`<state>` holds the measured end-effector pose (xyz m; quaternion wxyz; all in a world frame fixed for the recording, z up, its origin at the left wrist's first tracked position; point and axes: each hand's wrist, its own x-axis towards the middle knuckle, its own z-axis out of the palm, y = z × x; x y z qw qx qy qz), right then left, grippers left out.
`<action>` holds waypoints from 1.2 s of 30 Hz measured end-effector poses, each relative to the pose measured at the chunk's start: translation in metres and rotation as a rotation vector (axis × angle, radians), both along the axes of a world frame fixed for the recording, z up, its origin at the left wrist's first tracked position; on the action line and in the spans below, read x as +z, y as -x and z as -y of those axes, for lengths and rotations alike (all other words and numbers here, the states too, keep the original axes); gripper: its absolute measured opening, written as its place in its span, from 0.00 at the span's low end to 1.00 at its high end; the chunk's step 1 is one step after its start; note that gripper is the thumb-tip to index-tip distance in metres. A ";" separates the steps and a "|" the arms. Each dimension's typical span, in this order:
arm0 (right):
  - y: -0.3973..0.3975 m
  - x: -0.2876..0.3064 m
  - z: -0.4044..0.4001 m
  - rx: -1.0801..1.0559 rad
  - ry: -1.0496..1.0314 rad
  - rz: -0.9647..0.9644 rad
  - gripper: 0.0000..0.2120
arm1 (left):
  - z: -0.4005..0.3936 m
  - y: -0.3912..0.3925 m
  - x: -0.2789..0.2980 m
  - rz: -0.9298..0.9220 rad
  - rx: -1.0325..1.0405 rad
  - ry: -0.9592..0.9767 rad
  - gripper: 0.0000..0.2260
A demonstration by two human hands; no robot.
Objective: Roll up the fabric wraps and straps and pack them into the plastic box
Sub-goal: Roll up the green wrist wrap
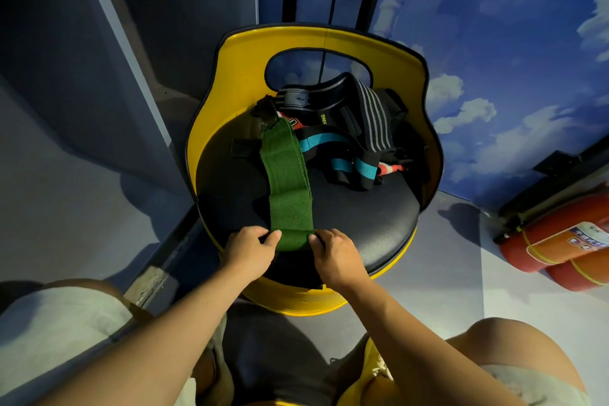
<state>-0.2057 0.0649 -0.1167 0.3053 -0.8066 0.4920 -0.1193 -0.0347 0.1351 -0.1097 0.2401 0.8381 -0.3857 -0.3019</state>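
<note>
A long green fabric wrap [286, 181] lies stretched along the black seat cushion [362, 217] of a yellow chair. Its near end is curled into a small roll at the seat's front edge. My left hand [250, 250] pinches the roll's left side and my right hand [336, 255] pinches its right side. Behind the wrap, a tangled pile of straps [349, 135] rests at the back of the seat: black ones with grey stripes, teal-banded ones and a red-and-white one. No plastic box is in view.
The yellow chair back [250, 63] curves around the seat's far side. Red fire extinguishers [560, 241] lie on the floor at the right. A dark wall panel stands at the left, a cloud-painted wall at the right. My knees frame the bottom.
</note>
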 end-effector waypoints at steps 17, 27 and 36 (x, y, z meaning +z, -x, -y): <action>-0.022 0.014 -0.006 -0.381 -0.253 0.184 0.09 | -0.001 0.017 -0.012 -0.365 0.294 0.202 0.18; -0.004 0.015 -0.007 -0.212 -0.142 0.188 0.09 | -0.006 0.008 -0.005 -0.196 0.156 0.115 0.16; -0.023 0.006 0.017 -0.301 -0.043 0.221 0.08 | 0.022 0.004 -0.003 -0.162 0.352 0.202 0.12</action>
